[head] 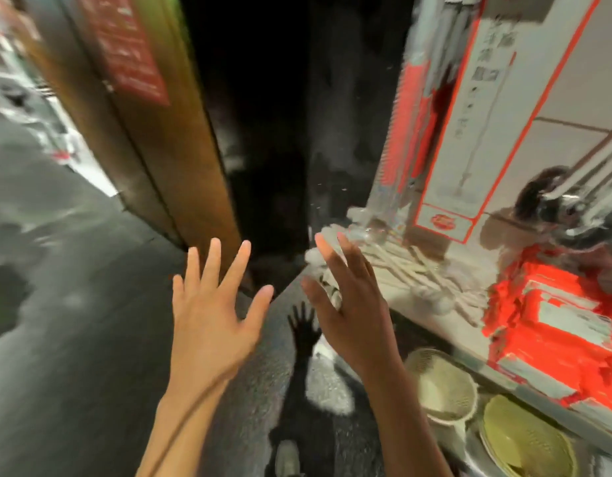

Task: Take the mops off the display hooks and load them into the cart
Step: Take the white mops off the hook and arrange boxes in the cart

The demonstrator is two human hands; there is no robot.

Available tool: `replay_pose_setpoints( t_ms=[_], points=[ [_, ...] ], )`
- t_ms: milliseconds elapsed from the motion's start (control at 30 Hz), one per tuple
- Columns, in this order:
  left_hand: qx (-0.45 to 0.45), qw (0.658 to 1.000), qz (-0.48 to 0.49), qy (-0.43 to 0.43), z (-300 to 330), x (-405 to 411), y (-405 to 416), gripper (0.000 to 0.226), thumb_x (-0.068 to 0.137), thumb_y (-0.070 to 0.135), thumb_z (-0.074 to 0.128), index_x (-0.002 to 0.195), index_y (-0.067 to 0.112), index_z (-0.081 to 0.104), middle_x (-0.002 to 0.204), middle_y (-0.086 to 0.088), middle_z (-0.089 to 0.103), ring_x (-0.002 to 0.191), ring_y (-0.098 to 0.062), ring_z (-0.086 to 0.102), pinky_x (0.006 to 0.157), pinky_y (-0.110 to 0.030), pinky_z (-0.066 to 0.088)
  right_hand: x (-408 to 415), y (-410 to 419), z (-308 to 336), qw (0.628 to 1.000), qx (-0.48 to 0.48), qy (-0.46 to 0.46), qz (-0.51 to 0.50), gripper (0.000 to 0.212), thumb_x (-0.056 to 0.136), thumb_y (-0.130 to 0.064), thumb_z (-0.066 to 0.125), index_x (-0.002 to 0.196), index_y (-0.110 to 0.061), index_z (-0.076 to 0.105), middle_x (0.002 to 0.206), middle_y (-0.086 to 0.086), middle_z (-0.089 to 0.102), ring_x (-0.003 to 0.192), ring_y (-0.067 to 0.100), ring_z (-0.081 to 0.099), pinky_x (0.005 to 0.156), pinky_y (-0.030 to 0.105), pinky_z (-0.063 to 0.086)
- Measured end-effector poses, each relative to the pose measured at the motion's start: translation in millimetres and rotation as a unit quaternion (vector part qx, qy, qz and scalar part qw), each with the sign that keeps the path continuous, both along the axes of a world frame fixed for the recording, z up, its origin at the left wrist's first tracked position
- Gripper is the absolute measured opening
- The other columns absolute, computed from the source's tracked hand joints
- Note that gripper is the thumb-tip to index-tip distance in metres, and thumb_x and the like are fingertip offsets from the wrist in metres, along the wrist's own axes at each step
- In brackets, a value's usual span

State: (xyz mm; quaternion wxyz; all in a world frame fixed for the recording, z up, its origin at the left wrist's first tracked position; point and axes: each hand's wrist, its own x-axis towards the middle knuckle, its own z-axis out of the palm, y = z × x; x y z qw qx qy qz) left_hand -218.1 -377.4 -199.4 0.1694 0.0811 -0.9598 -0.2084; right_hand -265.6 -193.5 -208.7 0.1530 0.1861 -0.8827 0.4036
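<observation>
The picture is blurred by motion. My left hand and my right hand are both raised in front of me with fingers spread, holding nothing. Just right of my right hand lies a white string mop head on the display. Above it hang packaged mops in red and white wrapping, next to a tall white poster with a red border. No cart is in view.
A brown pillar with a red sign stands left of a dark gap. Red and white packages fill the shelf at right. Round sieve-like bowls sit at lower right. Grey floor lies below, with my shoe on it.
</observation>
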Motion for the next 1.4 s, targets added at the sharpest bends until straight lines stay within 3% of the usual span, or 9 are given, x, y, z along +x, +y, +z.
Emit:
replay_pose_setpoints(
  t_ms=[167,333,400,500,600,833,1067,1200,1400],
  points=[
    [-0.006,0.994,0.105,0.001,1,64,-48,0.073,0.090,0.074,0.023,0.156,0.044,0.021,0.168,0.002,0.010,0.155,-0.021,-0.005,0.125,-0.052,0.004,28,-63,-2,0.992,0.002,-0.031,0.121,0.068,0.093,-0.070,0.031,0.154,-0.040,0.028,0.166,0.001,0.021,0.154,0.018,0.012,0.123,0.045,0.022],
    [-0.011,0.978,0.209,-0.005,4,130,-100,0.076,0.088,0.075,0.021,0.157,0.043,0.020,0.168,-0.002,0.013,0.155,-0.026,0.000,0.125,-0.053,0.007,68,-134,0,0.977,-0.012,0.004,0.212,0.060,0.099,-0.059,0.036,0.150,-0.030,0.045,0.162,0.007,0.030,0.154,0.020,0.013,0.125,0.041,0.017],
    [-0.008,0.970,0.243,-0.002,6,156,-120,0.076,0.088,0.075,0.021,0.157,0.043,0.020,0.168,-0.003,0.013,0.155,-0.026,0.001,0.125,-0.053,0.007,88,-160,4,0.968,-0.038,-0.015,0.246,0.062,0.094,-0.063,0.041,0.150,-0.037,0.040,0.163,0.003,0.028,0.155,0.015,0.009,0.125,0.039,0.012],
    [0.000,0.960,0.278,0.008,7,194,-146,0.077,0.087,0.075,0.021,0.157,0.043,0.021,0.168,-0.003,0.013,0.156,-0.025,0.001,0.125,-0.052,0.006,114,-197,13,0.954,0.023,-0.036,0.296,0.066,0.090,-0.073,0.027,0.151,-0.050,0.023,0.166,-0.008,0.014,0.152,0.002,-0.008,0.124,0.031,-0.005],
    [0.004,0.947,0.322,0.011,7,241,-179,0.077,0.087,0.076,0.020,0.157,0.043,0.023,0.167,-0.003,0.014,0.156,-0.026,0.003,0.125,-0.053,0.008,144,-244,20,0.940,0.072,-0.022,0.333,0.073,0.088,-0.076,0.016,0.154,-0.047,0.019,0.167,-0.009,0.007,0.151,0.002,-0.014,0.122,0.029,-0.014],
    [0.017,0.903,0.429,0.014,6,373,-262,0.080,0.085,0.077,0.019,0.156,0.041,0.027,0.168,-0.003,0.015,0.155,-0.027,0.004,0.124,-0.055,0.010,251,-362,18,0.894,0.107,-0.036,0.433,0.074,0.086,-0.078,0.012,0.154,-0.049,0.016,0.167,-0.012,0.000,0.150,0.002,-0.020,0.123,0.034,-0.013],
    [0.008,0.855,0.518,-0.021,-4,492,-341,0.083,0.083,0.076,0.018,0.157,0.039,0.027,0.167,-0.008,0.018,0.154,-0.034,0.010,0.121,-0.058,0.014,362,-466,1,0.855,0.102,-0.039,0.508,0.084,0.078,-0.090,-0.002,0.150,-0.051,0.018,0.167,-0.007,0.007,0.152,0.005,-0.011,0.125,0.036,-0.008],
    [0.020,0.831,0.555,-0.033,-16,543,-376,0.082,0.083,0.077,0.019,0.157,0.040,0.023,0.167,-0.008,0.018,0.154,-0.032,0.009,0.122,-0.056,0.010,411,-515,-6,0.834,0.120,-0.042,0.537,0.084,0.081,-0.087,0.006,0.155,-0.047,0.020,0.168,-0.010,0.002,0.152,0.006,-0.012,0.124,0.034,-0.010],
    [0.073,0.808,0.584,-0.033,-30,585,-407,0.072,0.094,0.072,0.033,0.158,0.046,0.011,0.168,0.003,0.001,0.155,-0.022,-0.008,0.125,-0.050,-0.002,448,-564,-20,0.807,0.140,-0.058,0.570,0.072,0.086,-0.082,0.010,0.152,-0.056,0.010,0.166,-0.017,-0.006,0.151,0.003,-0.018,0.123,0.045,-0.009]
  ],
)
